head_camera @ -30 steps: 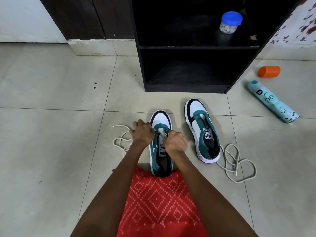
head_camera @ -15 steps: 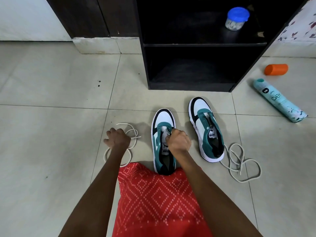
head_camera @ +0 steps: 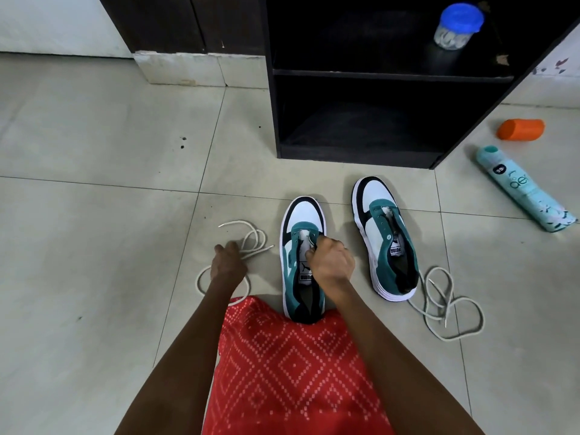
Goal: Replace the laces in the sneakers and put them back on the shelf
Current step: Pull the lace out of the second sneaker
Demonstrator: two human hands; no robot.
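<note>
Two teal, white and black sneakers stand on the tiled floor, toes toward the shelf. On the near sneaker (head_camera: 302, 215), my right hand (head_camera: 329, 262) pinches a bit of lace at the eyelets over the tongue. Left of that shoe, my left hand (head_camera: 228, 263) grips a loose white lace (head_camera: 251, 240) lying in loops on the floor. The other sneaker (head_camera: 384, 230) stands unlaced to the right, with a second white lace (head_camera: 452, 304) coiled on the floor beside its heel. The black shelf (head_camera: 392, 73) stands open just beyond the shoes.
A blue-lidded jar (head_camera: 456, 26) sits on the shelf's upper board. On the floor at the right lie an orange cap (head_camera: 521, 129) and a teal spray can (head_camera: 524, 189). My red patterned garment (head_camera: 292, 372) covers the floor in front of me.
My left hand left the sneaker's eyelets, moved left and took hold of the loose lace on the floor. My right hand stayed at the tongue.
</note>
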